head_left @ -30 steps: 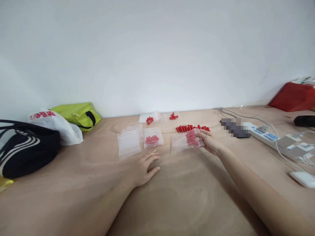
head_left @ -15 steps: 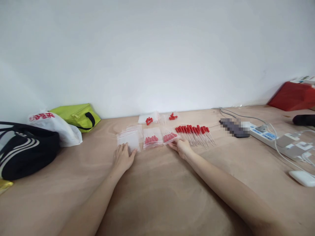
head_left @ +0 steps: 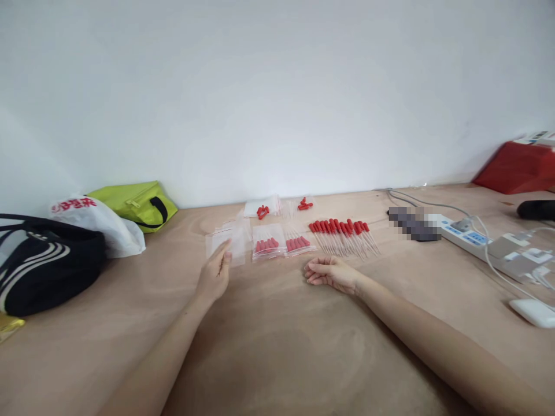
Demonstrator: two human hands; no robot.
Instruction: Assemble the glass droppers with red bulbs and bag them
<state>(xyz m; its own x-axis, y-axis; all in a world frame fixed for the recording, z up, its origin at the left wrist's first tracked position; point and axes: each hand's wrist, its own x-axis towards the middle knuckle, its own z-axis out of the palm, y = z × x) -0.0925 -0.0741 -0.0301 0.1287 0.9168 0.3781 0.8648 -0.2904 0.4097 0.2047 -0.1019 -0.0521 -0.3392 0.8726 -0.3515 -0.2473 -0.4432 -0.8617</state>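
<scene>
At the pile of clear zip bags [head_left: 214, 241], my left hand [head_left: 214, 274] pinches one thin zip bag [head_left: 234, 245] between thumb and fingers. My right hand [head_left: 333, 275] rests on the table with its fingers curled together, nothing visible in them. Just beyond it lies a zip bag with several red-tipped sticks [head_left: 298, 242] inside. A stack of similar filled zip bags [head_left: 267, 245] is to its left. To the right, a row of loose red-tipped sticks [head_left: 340, 227] is fanned out, red ends away from me.
Near the wall are small red pieces [head_left: 262, 212] on white bags and more red pieces [head_left: 304, 204]. On the left sit a black bag [head_left: 56, 266], a white plastic bag [head_left: 115, 231] and a lime-green bag [head_left: 139, 199]. A power strip [head_left: 468, 234] with cables and a phone [head_left: 411, 224] lie right.
My right hand has let go of the filled zip bag, which now lies flat beside the stack, and drawn back toward me. My left hand has closed from lying flat to pinching a zip bag.
</scene>
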